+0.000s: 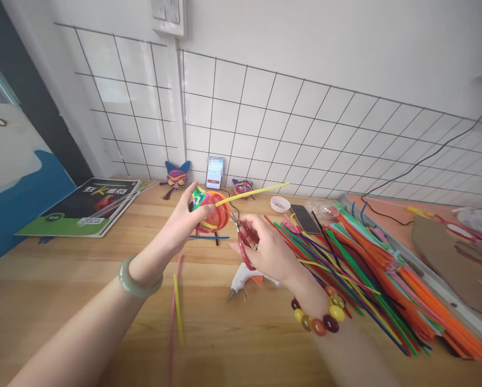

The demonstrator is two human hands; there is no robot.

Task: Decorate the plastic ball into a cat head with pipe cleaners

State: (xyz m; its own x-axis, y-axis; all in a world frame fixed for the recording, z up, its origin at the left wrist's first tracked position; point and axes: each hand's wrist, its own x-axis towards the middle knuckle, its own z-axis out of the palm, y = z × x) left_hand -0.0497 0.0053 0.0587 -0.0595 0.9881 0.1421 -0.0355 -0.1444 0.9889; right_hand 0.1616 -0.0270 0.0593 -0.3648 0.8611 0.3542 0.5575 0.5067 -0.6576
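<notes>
My left hand (pixel 182 220) is closed around a round, colourful pipe-cleaner craft (pixel 219 217) with a pink-red rim and a striped side. From its fingers a yellow pipe cleaner (pixel 257 192) sticks out across the craft toward the right. In my right hand (pixel 271 250) are red-handled scissors (pixel 246 251), their blades pointing up and left at the craft's right edge. Whether the blades touch the pipe cleaner cannot be made out. Below the right hand a white glue gun (pixel 241 280) lies on the wooden table (pixel 217 344).
Many loose pipe cleaners (pixel 354 269) cover the right side. Behind stand a lit phone (pixel 215 173), a blue-eared mask (pixel 177 176) and a smaller mask (pixel 243 187). A pink bowl (pixel 280 204) sits beside a dark phone (pixel 304 219). A magazine (pixel 83 207) lies left; cardboard (pixel 451 258) lies right.
</notes>
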